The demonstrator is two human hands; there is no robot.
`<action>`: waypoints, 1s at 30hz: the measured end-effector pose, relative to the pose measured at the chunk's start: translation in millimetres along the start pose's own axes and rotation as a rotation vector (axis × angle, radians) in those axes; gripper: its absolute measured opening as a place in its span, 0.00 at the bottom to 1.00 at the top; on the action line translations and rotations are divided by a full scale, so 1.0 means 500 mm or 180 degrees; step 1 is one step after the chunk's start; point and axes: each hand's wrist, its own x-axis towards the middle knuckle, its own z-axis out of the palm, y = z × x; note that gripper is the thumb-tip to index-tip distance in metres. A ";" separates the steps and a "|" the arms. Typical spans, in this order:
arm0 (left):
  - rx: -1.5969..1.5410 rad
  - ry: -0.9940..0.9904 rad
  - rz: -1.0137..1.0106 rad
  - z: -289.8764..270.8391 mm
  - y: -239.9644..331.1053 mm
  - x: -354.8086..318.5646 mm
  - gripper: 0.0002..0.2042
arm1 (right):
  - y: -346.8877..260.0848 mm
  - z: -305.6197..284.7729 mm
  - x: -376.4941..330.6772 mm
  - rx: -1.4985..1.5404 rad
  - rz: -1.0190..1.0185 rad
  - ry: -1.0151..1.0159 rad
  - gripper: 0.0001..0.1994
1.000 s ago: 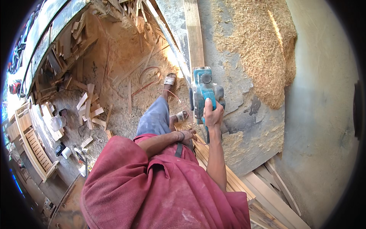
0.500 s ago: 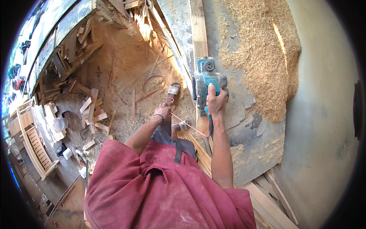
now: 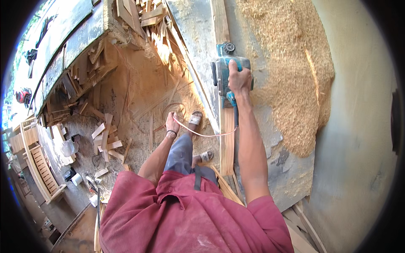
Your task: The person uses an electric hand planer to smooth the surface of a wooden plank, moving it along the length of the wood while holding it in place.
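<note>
My right hand [image 3: 239, 81] is wrapped round the top handle of a teal and grey electric hand planer [image 3: 223, 75]. The planer rests on a long, narrow wooden board [image 3: 227, 147] that lies along the workbench and hides its own underside. From the planer's rear a thin pinkish power cord [image 3: 204, 135] sags across to my left hand [image 3: 172, 122]. That hand is closed round the cord, off the bench's left edge and above the floor.
A large heap of wood shavings [image 3: 291, 80] covers the right of the workbench [image 3: 263, 168], beside a wall [image 3: 354, 105]. Scrap offcuts [image 3: 107, 137] lie on the floor at left. A second bench [image 3: 80, 29] stands far left, and a slatted wooden piece [image 3: 44, 168] is below it.
The planer has moved forward along the board with my right hand on it, baring more board behind it. My left hand has shifted slightly left, and the cord spans a longer stretch.
</note>
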 end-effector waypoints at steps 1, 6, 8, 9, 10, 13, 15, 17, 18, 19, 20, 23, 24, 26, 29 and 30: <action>-0.0441 0.0013 0.0008 0.010 0.057 0.026 0.14 | -0.004 0.009 0.044 0.0038 -0.0107 0.0117 0.31; -0.0979 0.0608 0.0649 0.067 0.228 0.242 0.16 | -0.052 0.061 0.231 0.0081 -0.0618 0.0484 0.27; -0.1123 0.0805 0.0747 0.071 0.305 0.332 0.19 | -0.120 0.075 0.266 0.0130 -0.0412 0.0251 0.28; -0.1232 0.0834 0.0721 0.072 0.364 0.361 0.20 | -0.165 0.066 0.269 0.0186 -0.0169 0.0080 0.30; -0.1343 0.0823 0.0717 0.076 0.436 0.383 0.22 | -0.174 0.063 0.294 0.0221 -0.0133 0.0135 0.29; -0.1444 0.0744 0.0480 0.091 0.565 0.458 0.22 | -0.220 0.078 0.371 0.0251 -0.0113 0.0155 0.27; -0.1589 0.1074 0.0528 0.117 0.608 0.498 0.21 | -0.244 0.089 0.424 0.0156 -0.0087 0.0173 0.27; -0.1515 0.1483 0.0532 0.137 0.625 0.536 0.20 | -0.279 0.103 0.461 0.0121 -0.0239 0.0196 0.27; -0.1524 0.1509 0.0297 0.142 0.626 0.547 0.20 | -0.298 0.110 0.479 0.0104 -0.0321 0.0204 0.27; -0.1521 0.1497 0.0051 0.150 0.629 0.542 0.20 | -0.306 0.110 0.497 0.0113 -0.0306 0.0194 0.27; -0.1499 0.1484 -0.0190 0.152 0.636 0.536 0.20 | -0.316 0.110 0.517 0.0134 -0.0281 0.0183 0.27; -0.1242 0.1267 -0.0356 0.147 0.641 0.533 0.21 | -0.358 0.121 0.567 0.0044 -0.0237 0.0208 0.27; -0.1058 0.1262 -0.0347 0.144 0.638 0.532 0.22 | -0.373 0.128 0.585 -0.0011 -0.0233 0.0224 0.27; -0.0920 0.1140 -0.0435 0.134 0.681 0.508 0.22 | -0.354 0.137 0.659 -0.0079 -0.0479 0.0540 0.27; -0.0930 0.1145 -0.0518 0.126 0.686 0.506 0.22 | -0.430 0.141 0.666 0.0051 -0.0353 0.0352 0.29; -0.0865 0.1171 -0.0556 0.125 0.682 0.507 0.22 | -0.445 0.149 0.677 0.0020 -0.0318 0.0281 0.29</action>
